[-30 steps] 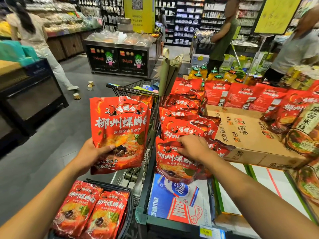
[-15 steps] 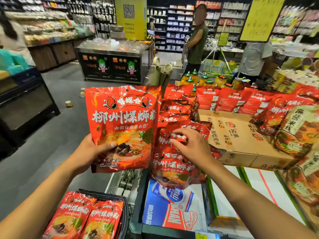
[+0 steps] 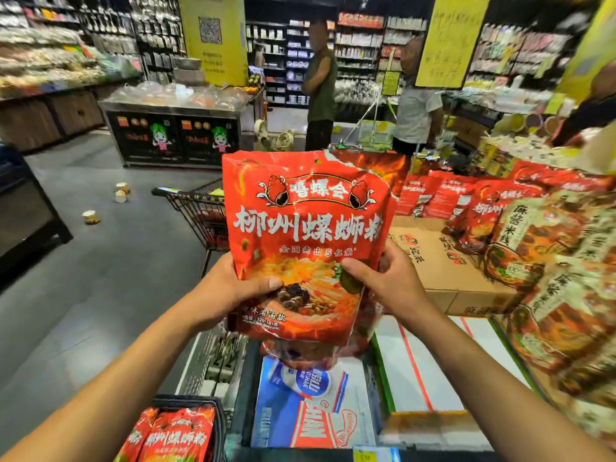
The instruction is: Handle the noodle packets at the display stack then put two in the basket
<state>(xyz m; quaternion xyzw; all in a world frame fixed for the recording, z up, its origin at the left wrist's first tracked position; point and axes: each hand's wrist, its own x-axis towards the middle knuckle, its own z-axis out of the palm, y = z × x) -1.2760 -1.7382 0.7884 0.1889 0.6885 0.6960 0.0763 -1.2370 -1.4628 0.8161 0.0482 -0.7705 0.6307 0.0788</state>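
A red noodle packet [image 3: 306, 228] with white characters stands upright in front of me, held by both hands. My left hand [image 3: 230, 291] grips its lower left edge, thumb across the front. My right hand [image 3: 383, 278] grips the lower right edge, thumb on the front and fingers behind. A second red packet [image 3: 393, 175] shows behind the first at its upper right, and I cannot tell which hand carries it. More red packets [image 3: 300, 355] lie on the display just below.
A black basket [image 3: 218, 428] at bottom left holds two red packets [image 3: 176, 435]. A blue and white carton [image 3: 310, 408] and a cardboard box [image 3: 443, 261] lie on the display, with stacked packets [image 3: 550, 261] to the right. A shopping cart [image 3: 200, 208] and two people [image 3: 320, 85] stand beyond.
My right hand left the pile of packets on the display and came up to the packet in my left hand. That packet moved right and higher, and now both hands hold it.
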